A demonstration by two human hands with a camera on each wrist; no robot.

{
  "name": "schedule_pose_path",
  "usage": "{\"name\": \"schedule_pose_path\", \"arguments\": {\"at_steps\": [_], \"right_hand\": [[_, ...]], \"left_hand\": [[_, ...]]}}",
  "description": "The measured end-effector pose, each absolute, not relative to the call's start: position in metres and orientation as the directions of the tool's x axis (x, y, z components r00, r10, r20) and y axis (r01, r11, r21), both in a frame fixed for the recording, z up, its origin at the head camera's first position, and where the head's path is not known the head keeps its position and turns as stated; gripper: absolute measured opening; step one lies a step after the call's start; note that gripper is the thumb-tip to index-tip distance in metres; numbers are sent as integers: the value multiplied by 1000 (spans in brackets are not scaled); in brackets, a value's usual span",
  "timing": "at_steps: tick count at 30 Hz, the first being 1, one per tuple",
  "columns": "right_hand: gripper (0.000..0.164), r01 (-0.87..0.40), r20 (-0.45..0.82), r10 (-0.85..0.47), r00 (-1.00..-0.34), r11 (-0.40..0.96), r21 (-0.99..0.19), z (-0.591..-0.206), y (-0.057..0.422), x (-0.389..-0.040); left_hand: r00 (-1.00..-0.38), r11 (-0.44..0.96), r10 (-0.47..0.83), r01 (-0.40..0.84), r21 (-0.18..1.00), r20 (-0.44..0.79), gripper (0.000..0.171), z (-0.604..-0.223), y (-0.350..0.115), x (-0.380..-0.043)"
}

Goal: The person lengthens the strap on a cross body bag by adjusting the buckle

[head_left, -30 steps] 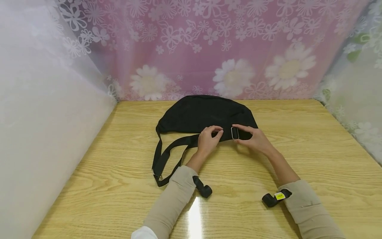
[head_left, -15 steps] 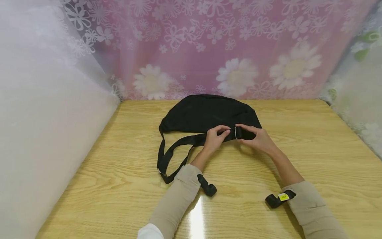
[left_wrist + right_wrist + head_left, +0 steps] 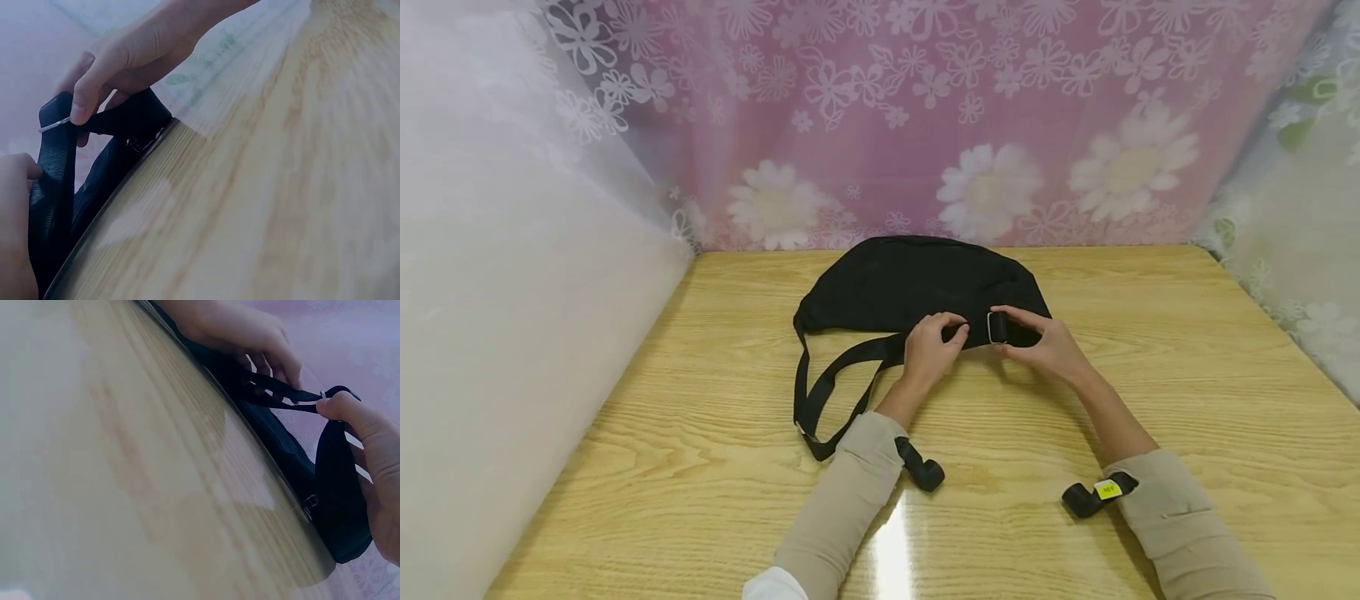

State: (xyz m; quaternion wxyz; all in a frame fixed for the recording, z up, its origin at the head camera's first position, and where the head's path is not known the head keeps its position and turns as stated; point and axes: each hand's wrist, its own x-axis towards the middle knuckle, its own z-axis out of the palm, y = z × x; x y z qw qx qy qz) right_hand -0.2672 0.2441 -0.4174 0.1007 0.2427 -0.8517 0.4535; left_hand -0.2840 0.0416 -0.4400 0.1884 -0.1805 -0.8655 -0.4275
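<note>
A black waist bag lies on the table, its long strap looping out to the left. With thumb and forefinger, my left hand pinches the strap in front of the bag. My right hand holds the silver slider buckle between thumb and fingers, just right of the left hand. The strap folds through this buckle in the left wrist view. Behind the right hand, a wide strap section hangs down in the right wrist view, beside a zipper pull.
The wooden table runs up to a pink flowered curtain at the back. Pale sheets stand on both sides. From each beige sleeve a black band end sticks out over the table.
The strap loop on the left has shifted slightly right along with the left hand. Both hands keep their grips, and the bag stays in place.
</note>
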Motion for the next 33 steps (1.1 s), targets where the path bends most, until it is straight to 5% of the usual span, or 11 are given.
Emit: {"name": "schedule_pose_path", "arguments": {"at_steps": [7,12,18,27,33], "right_hand": [[52,-455,349,-303,-887,436,-777,-394,236,-250],[52,-447,337,-313,-888,420,-790,-393,235,-246],[51,-468,350,-335,-875,397,-790,-396,234,-247],[51,-460,368,-293,-882,370,-807,-395,236,-250],[51,-464,368,-303,-879,371,-804,-396,237,-250]], "left_hand": [[-898,262,130,440,859,420,12,-442,45,-287],[-901,185,175,426,886,397,14,-442,45,-285],[-877,213,213,472,855,431,19,-443,44,-284],[-839,543,119,502,673,530,14,-442,44,-283],[-866,435,131,488,757,483,13,-442,45,-284]]}}
